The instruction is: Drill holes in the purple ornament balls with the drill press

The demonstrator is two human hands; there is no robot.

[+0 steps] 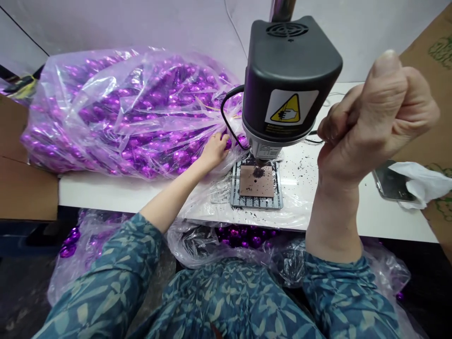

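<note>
At the gathered mouth of a clear plastic bag (123, 108) full of shiny purple faceted balls, my left hand (216, 149) curls its fingers on a purple ball (228, 143). A dark grey bench drill press (286, 75) with a yellow warning label stands in front of me. Beneath its head, a brown square board (247, 186) with dark shavings and a small hole lies on the slotted metal base (257, 203). My right hand (377, 113) is raised in a closed fist beside the machine's right side; what it grips is hidden, though a dark piece reaches toward its fingers.
Dark shavings (300, 165) are scattered over the white table (370, 221). A phone (391, 181) and a crumpled white tissue (423, 183) lie at the right. Cardboard boxes flank both sides. Near my lap, an open plastic bag holds more purple balls (243, 235).
</note>
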